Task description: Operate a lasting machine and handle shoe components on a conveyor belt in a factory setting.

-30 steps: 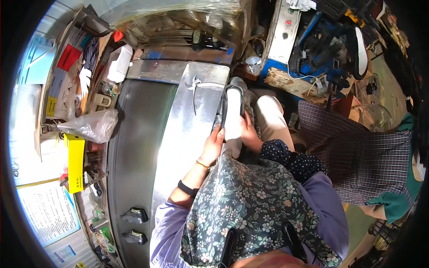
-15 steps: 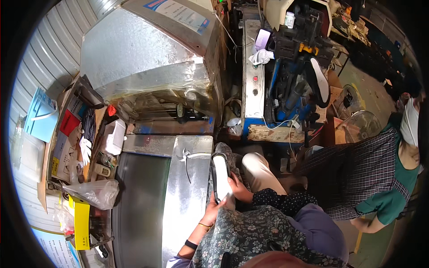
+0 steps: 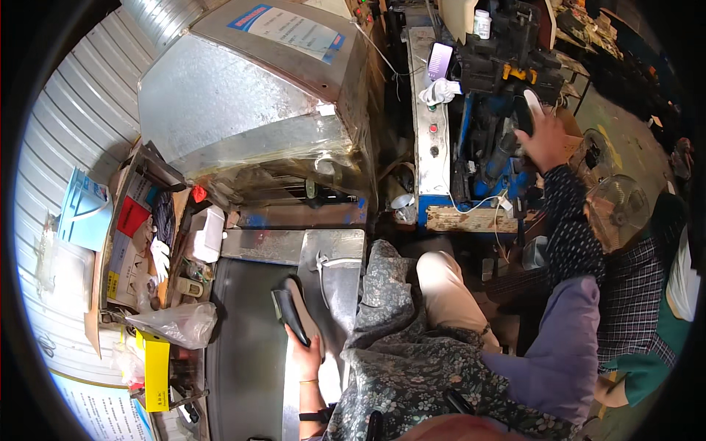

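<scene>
In my left hand (image 3: 306,358) is a black flat shoe (image 3: 297,316) with a pale edge, gripped at its near end. It is over the dark conveyor belt (image 3: 246,323), beside the metal side plate (image 3: 332,246). My right arm stretches far forward to the right. There my right hand (image 3: 548,141) closes around another black shoe (image 3: 523,114) with a white insole, at the black machine (image 3: 491,67). The hand covers much of this shoe, and its fingertips are partly hidden. A thin light strap (image 3: 332,261) lies on the side plate.
A large metal hood (image 3: 243,88) stands beyond the belt. To the left, a shelf holds white gloves (image 3: 159,259), a plastic bag (image 3: 180,325) and a yellow box (image 3: 157,373). A fan (image 3: 618,206) and a co-worker in a checked garment (image 3: 632,294) are at the right.
My hands have parted. The left hand has carried the shoe from my lap leftward over the belt. My right hand has let go of it and reached forward right to the shoe at the machine.
</scene>
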Action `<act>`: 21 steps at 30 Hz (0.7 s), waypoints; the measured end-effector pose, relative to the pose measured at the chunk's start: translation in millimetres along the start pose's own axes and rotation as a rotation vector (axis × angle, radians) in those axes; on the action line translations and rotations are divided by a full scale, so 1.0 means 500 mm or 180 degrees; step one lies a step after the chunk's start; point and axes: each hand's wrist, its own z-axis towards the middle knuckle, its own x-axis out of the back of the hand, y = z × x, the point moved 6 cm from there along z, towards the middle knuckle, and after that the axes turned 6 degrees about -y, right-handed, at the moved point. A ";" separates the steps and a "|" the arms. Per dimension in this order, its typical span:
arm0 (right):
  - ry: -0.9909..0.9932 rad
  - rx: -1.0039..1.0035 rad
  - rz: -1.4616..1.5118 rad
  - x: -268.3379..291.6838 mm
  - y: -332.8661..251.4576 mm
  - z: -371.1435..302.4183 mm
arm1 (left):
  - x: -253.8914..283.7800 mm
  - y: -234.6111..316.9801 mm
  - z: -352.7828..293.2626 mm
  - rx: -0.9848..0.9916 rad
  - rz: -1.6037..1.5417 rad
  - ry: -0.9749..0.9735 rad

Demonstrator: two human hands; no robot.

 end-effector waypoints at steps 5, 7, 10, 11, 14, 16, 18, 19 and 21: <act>-0.0531 -0.0680 0.0398 -0.072 0.100 -0.014 | -0.050 -0.022 -0.070 -0.0466 0.0410 -0.1031; -0.0203 -0.0692 0.0373 -0.071 0.091 -0.031 | -0.050 0.005 -0.080 -0.1081 0.0504 -0.0968; -0.0001 -0.0472 0.0214 -0.051 0.048 -0.073 | -0.039 0.028 -0.050 -0.0402 -0.0156 -0.0847; 0.0225 -0.0370 0.0261 -0.032 0.026 -0.100 | -0.037 0.050 -0.039 -0.0254 -0.0819 -0.0786; 0.0207 -0.0088 0.1820 -0.015 -0.081 -0.224 | -0.058 0.179 -0.002 -0.0650 -0.2278 -0.1167; -0.0128 -0.0043 0.2911 -0.010 -0.194 -0.321 | -0.088 0.284 0.019 -0.0819 -0.2705 -0.1609; -0.0557 0.0118 0.3734 0.011 -0.331 -0.420 | -0.117 0.385 0.031 -0.0932 -0.3512 -0.1899; -0.0712 0.0234 0.4004 0.027 -0.397 -0.459 | -0.120 0.423 0.039 -0.1036 -0.4100 -0.1914; -0.1477 0.1165 0.3626 0.073 -0.498 -0.526 | -0.125 0.447 0.062 -0.0584 -0.4657 -0.1915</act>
